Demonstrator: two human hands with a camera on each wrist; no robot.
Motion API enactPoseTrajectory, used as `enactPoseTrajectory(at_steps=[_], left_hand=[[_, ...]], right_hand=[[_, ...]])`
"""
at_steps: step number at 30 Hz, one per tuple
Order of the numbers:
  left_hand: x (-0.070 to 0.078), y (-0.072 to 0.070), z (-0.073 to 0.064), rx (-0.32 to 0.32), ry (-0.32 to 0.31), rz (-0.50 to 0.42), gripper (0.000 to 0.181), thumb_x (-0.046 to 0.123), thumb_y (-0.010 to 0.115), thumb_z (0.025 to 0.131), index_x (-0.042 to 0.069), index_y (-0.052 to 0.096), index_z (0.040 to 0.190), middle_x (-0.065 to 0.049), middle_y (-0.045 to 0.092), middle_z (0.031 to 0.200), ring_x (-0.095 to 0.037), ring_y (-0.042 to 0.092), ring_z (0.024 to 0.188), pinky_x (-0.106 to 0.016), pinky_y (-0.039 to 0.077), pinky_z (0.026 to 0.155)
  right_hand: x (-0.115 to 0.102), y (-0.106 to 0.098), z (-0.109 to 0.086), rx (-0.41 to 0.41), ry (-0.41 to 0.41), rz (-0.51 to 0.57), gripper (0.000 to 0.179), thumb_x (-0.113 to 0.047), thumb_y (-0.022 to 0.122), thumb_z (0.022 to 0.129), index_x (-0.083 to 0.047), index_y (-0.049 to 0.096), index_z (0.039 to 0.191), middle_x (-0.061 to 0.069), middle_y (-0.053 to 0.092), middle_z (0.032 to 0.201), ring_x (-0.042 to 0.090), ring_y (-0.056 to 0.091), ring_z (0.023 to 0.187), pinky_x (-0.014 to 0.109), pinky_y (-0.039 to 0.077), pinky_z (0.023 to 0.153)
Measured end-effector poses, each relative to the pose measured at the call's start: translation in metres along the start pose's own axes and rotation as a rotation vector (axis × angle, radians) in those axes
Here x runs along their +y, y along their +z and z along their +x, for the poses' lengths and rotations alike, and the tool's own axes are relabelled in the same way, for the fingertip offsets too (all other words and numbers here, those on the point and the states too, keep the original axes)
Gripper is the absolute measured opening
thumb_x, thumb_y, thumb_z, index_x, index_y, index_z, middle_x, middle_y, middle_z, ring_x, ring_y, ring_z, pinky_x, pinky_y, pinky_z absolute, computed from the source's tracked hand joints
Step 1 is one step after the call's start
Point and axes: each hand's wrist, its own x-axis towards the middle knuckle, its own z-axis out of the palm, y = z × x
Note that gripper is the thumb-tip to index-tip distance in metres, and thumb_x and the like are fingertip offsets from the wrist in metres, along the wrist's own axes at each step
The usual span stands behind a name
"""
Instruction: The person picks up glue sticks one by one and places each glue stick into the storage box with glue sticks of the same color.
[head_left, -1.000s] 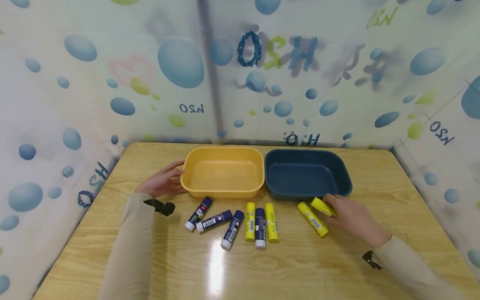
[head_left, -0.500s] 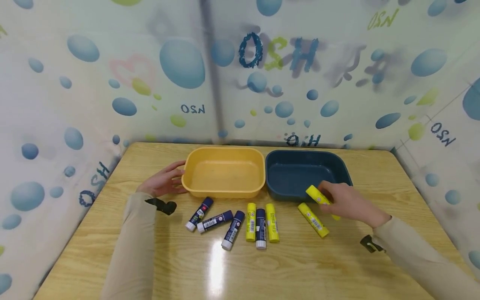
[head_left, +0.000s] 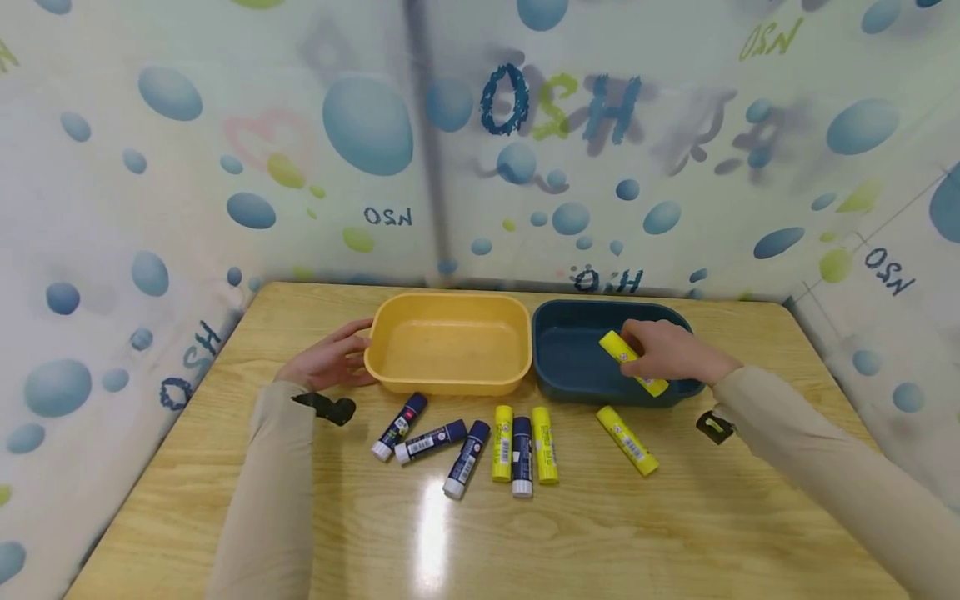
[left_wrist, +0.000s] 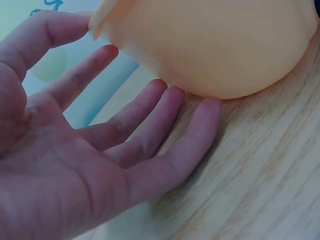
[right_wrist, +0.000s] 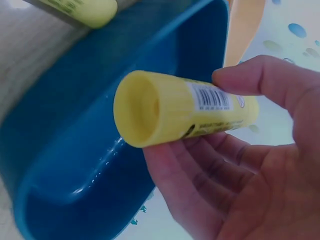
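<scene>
A yellow glue stick is pinched between thumb and fingers of my right hand, above the dark blue bin. In the right wrist view the glue stick shows its barcode and hollow end, tilted over the bin's inside. My left hand rests its straight fingertips against the left side of the orange-yellow bin. The left wrist view shows those fingers spread, touching the bin wall without wrapping round it.
In front of the bins lie several navy glue sticks with white ends. Two yellow glue sticks flank one navy stick. Another yellow glue stick lies before the blue bin. A patterned curtain stands behind the wooden table.
My right hand has lifted the yellow glue stick from the table by the blue bin's front edge and carried it up and over the bin. The left hand stays at the orange-yellow bin.
</scene>
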Motion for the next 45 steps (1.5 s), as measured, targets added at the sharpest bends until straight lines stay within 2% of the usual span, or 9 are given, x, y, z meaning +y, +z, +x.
enactPoseTrajectory(at_steps=[7,11,16,19,25,31,37,45], left_hand=[[-0.001,-0.002,-0.001,-0.012,-0.010,-0.009,0.051,0.016,0.047,0.103,0.023,0.027,0.149,-0.009,0.034,0.139,-0.024,0.051,0.112,-0.053,0.042,0.098],[-0.001,-0.003,-0.001,-0.013,-0.021,-0.017,0.049,0.017,0.047,0.103,0.024,0.028,0.148,-0.010,0.030,0.143,-0.026,0.049,0.114,-0.053,0.040,0.100],[-0.002,0.000,0.001,-0.010,-0.037,-0.050,0.046,0.014,0.045,0.103,0.023,0.030,0.146,-0.010,0.028,0.144,-0.027,0.047,0.115,-0.052,0.042,0.098],[-0.002,0.001,0.003,-0.007,-0.041,-0.063,0.045,0.013,0.045,0.103,0.024,0.031,0.145,-0.009,0.027,0.145,-0.027,0.046,0.115,-0.051,0.043,0.097],[-0.001,0.003,0.002,-0.006,-0.031,-0.031,0.049,0.014,0.046,0.103,0.024,0.028,0.148,-0.009,0.026,0.146,-0.027,0.046,0.116,-0.051,0.044,0.096],[-0.001,0.003,0.001,0.005,-0.031,-0.019,0.050,0.014,0.046,0.103,0.024,0.027,0.148,-0.009,0.025,0.147,-0.028,0.046,0.117,-0.053,0.040,0.099],[0.001,0.003,0.001,0.000,-0.020,-0.007,0.051,0.015,0.046,0.103,0.023,0.026,0.149,-0.010,0.026,0.146,-0.028,0.047,0.115,-0.052,0.041,0.099],[0.002,0.001,-0.002,0.010,-0.023,-0.006,0.053,0.015,0.047,0.103,0.024,0.026,0.150,-0.009,0.026,0.147,-0.027,0.047,0.115,-0.052,0.041,0.100]], right_hand=[[-0.001,-0.007,0.033,-0.160,0.062,0.061,0.025,-0.019,0.062,0.090,0.002,0.054,0.102,0.009,0.057,0.087,0.019,0.054,0.067,0.032,0.048,0.060],[0.000,-0.003,0.050,-0.228,0.108,0.100,0.030,-0.018,0.060,0.091,0.006,0.053,0.108,0.012,0.058,0.092,0.021,0.058,0.071,0.032,0.053,0.062],[-0.002,0.006,0.070,-0.303,0.181,0.100,0.034,-0.020,0.059,0.092,0.007,0.053,0.112,0.014,0.058,0.096,0.023,0.060,0.078,0.033,0.056,0.068],[-0.005,0.011,0.081,-0.354,0.226,0.084,0.033,-0.018,0.059,0.091,0.008,0.055,0.111,0.014,0.060,0.096,0.023,0.062,0.081,0.033,0.056,0.071],[-0.012,0.021,0.098,-0.446,0.298,0.102,0.026,-0.016,0.058,0.090,0.006,0.060,0.104,0.015,0.064,0.092,0.020,0.065,0.078,0.030,0.057,0.071],[-0.019,0.025,0.110,-0.466,0.347,0.171,0.035,-0.018,0.058,0.092,0.010,0.057,0.113,0.017,0.066,0.097,0.019,0.067,0.079,0.029,0.056,0.073],[-0.026,0.027,0.116,-0.440,0.383,0.231,0.033,-0.019,0.058,0.092,0.008,0.057,0.111,0.017,0.067,0.096,0.018,0.068,0.078,0.027,0.056,0.073],[-0.035,0.032,0.124,-0.417,0.377,0.317,0.039,-0.017,0.056,0.094,0.011,0.051,0.120,0.020,0.067,0.101,0.024,0.069,0.085,0.031,0.056,0.077]])
